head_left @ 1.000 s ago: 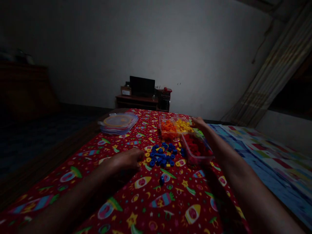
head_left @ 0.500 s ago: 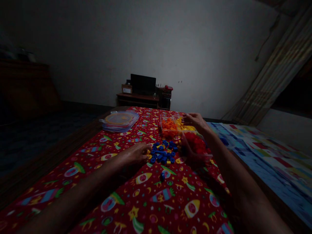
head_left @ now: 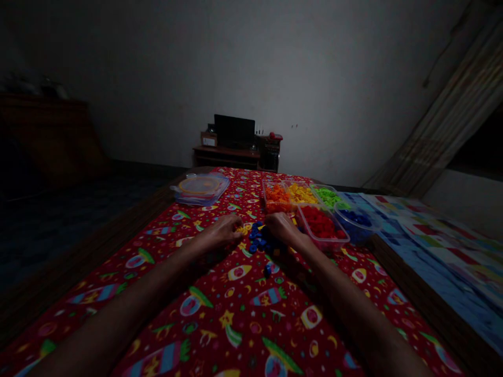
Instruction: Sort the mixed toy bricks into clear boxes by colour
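Note:
A pile of small blue and yellow plastic pieces (head_left: 259,236) lies on a red patterned tablecloth (head_left: 243,314). My left hand (head_left: 223,230) rests at the pile's left edge, fingers curled onto yellow pieces there. On the pile's right side lies my right hand (head_left: 281,228), fingers bent down over the blue pieces. Whether either hand grips a piece is hidden in the dim light. One blue piece (head_left: 268,270) lies apart, nearer to me. Clear tubs of orange (head_left: 276,195), yellow (head_left: 301,193), green (head_left: 328,196), red (head_left: 320,225) and blue (head_left: 356,219) pieces stand to the right of the pile.
A stack of clear lids (head_left: 200,187) lies at the far left of the table. The table's right edge (head_left: 412,283) borders a colourful mat on the floor. A low cabinet with a dark screen (head_left: 234,132) stands against the far wall. The room is dim.
My right hand has come back from the yellow tub to the pile's right side. The left hand shifted slightly toward the pile. The camera view moved, showing the green and blue tubs.

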The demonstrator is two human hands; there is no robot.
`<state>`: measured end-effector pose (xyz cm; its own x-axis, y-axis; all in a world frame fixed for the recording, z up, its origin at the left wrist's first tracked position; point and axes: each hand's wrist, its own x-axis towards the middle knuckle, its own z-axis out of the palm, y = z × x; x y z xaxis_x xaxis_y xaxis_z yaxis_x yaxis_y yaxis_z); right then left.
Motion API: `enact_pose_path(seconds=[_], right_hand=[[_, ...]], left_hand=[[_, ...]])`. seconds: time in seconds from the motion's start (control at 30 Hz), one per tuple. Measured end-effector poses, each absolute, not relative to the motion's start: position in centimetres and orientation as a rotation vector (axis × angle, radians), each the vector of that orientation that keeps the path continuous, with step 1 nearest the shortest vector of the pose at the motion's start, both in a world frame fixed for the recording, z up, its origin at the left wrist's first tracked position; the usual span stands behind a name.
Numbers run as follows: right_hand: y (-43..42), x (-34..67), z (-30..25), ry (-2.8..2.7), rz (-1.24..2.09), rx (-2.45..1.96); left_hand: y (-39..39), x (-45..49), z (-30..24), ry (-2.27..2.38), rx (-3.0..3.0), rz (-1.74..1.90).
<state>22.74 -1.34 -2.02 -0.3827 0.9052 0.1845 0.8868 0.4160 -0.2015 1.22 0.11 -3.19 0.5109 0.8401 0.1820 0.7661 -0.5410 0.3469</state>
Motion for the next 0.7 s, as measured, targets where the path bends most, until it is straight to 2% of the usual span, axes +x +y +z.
enact_pose_path(seconds=[0.17,0.4,0.7], right_hand=[[-0.4,23.4,-3.7,-2.602,0.032,-1.500],[-0.7,23.9,-3.4,-2.461,-0.048,-1.593],[-0.2,22.4,-3.5,-2.519,-0.030,-1.463]], left_hand=[[0.7,1.1,-4.0,1.420,2.480,0.520],[1.4,1.5,-8.1,1.107,2.620,0.740],[1.9,1.9,-7.3,1.296,2.596,0.768]])
